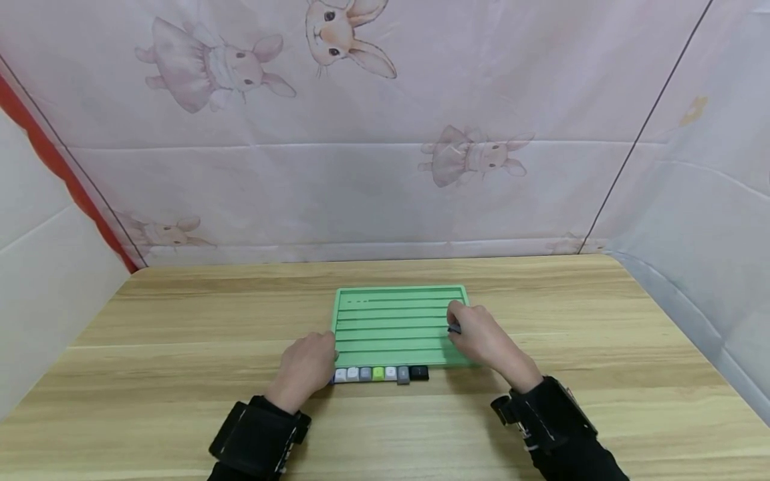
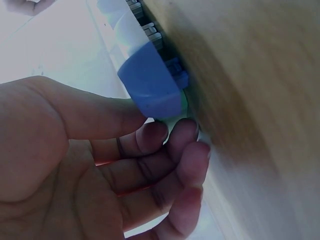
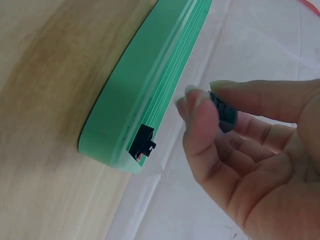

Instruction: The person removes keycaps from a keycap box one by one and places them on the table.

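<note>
A green ridged tray (image 1: 394, 332) lies flat on the table. My left hand (image 1: 307, 364) grips its left edge by the front corner, the thumb over the rim. In the left wrist view the thumb tip is behind a blue keycap (image 2: 152, 82) at the row's end, and the other fingers curl below it. My right hand (image 1: 481, 337), above the tray's right side, pinches a dark keycap (image 3: 226, 114) between thumb and fingertips. Another black keycap (image 3: 142, 142), its stem sticking out, overlaps the tray's end in the right wrist view.
A row of keycaps in white, grey, green and black, with a green keycap (image 1: 377, 373) among them, lies along the tray's front edge. The wooden table (image 1: 541, 300) is bordered by a rabbit-print cloth (image 1: 361, 200) at the back and pale cloth at the sides.
</note>
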